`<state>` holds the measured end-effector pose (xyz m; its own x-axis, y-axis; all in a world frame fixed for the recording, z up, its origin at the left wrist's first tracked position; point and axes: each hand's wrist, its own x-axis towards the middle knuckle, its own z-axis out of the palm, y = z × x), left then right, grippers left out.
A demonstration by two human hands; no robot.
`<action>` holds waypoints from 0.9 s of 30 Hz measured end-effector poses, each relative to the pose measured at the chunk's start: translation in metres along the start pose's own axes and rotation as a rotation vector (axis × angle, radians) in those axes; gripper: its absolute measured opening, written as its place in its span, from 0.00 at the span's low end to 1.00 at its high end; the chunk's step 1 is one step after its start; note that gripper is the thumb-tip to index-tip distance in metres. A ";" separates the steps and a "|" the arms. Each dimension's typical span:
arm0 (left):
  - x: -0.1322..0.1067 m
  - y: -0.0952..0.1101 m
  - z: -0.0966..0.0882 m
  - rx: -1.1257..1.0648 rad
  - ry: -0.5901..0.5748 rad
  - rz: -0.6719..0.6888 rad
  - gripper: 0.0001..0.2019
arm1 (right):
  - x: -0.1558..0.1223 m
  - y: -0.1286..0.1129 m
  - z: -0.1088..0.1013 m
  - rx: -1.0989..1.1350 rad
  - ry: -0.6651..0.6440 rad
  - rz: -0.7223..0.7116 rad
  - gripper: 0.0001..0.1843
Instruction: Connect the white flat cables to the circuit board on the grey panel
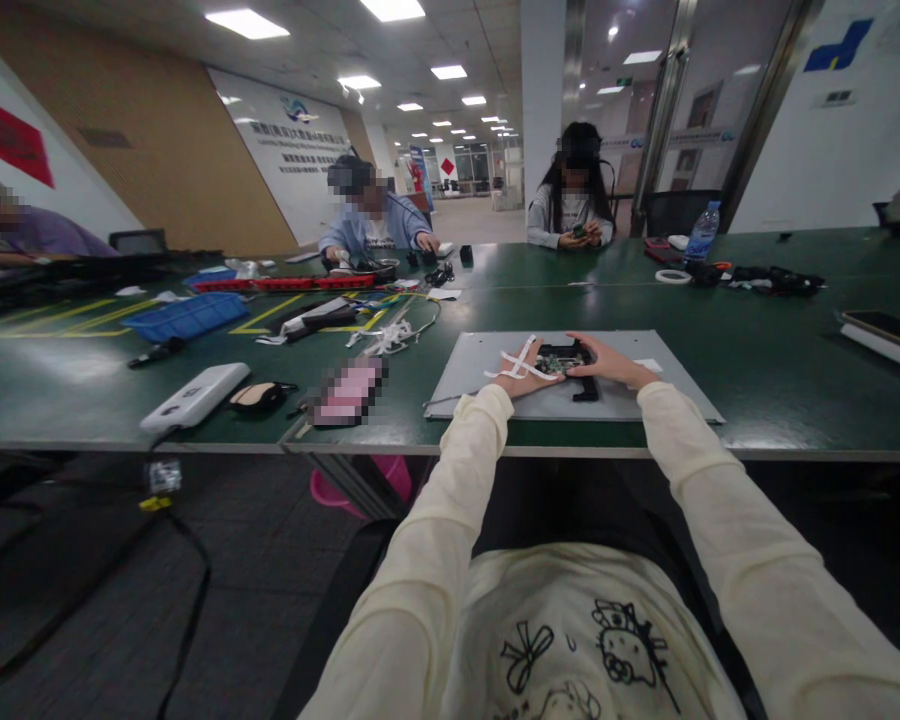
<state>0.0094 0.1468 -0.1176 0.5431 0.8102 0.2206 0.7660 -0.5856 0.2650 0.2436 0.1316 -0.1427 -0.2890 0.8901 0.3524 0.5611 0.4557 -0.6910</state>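
Both my arms in cream sleeves reach out over a grey metal panel (645, 385) lying on the green table. My left hand (520, 377) rests on the panel with its fingers on white flat ribbon cables (511, 360) that cross over it. My right hand (611, 364) lies beside a small green circuit board in a black frame (560, 359), fingers curled against its right side. Both hands touch the board from either side. A black piece (586, 392) sticks out under my right hand.
To the left lie a white device (195, 395), a black and tan mouse-like object (257, 397), a blue tray (186, 317) and cables. Two people sit across the table; a third is at far left. A water bottle (703, 232), tape roll (673, 277) and dark gear lie at right.
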 end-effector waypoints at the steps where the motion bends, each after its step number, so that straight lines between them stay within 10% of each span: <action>1: 0.000 0.000 0.000 0.001 0.000 -0.003 0.45 | 0.000 0.000 0.000 -0.009 0.001 -0.007 0.48; 12: 0.002 -0.004 0.004 0.029 0.032 0.023 0.44 | -0.003 -0.018 0.002 -0.088 0.329 -0.067 0.23; 27: 0.001 -0.004 0.002 -0.019 0.041 0.137 0.39 | 0.006 -0.051 0.013 -0.120 0.336 -0.132 0.19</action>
<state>0.0074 0.1503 -0.1202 0.6272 0.7213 0.2938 0.6789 -0.6912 0.2476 0.2030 0.1137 -0.1137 -0.1058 0.7657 0.6345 0.6283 0.5460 -0.5541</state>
